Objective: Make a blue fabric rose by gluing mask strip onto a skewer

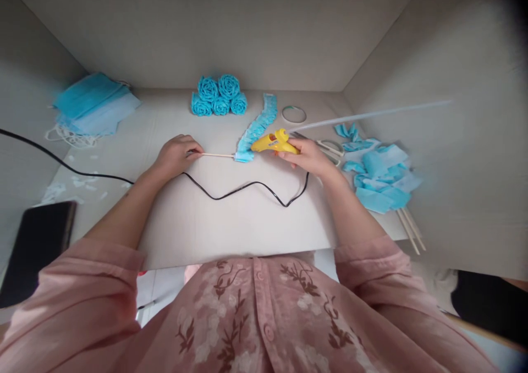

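Between the fingertips of my left hand is the end of a thin wooden stick, which points right. Its far end meets the lower end of a gathered blue fabric strip lying on the table. My right hand is closed around the handle of a yellow glue gun, with a long clear glue stick jutting from its back. The gun's nozzle is at the strip, close to the stick's end; whether it touches is unclear. A black cord trails below both hands.
Several rolled blue rosettes are stacked at the back. Blue face masks lie at left, above a dark phone-like slab. A tape ring, scissors, blue fabric scraps and wooden sticks are at right. Walls enclose the table.
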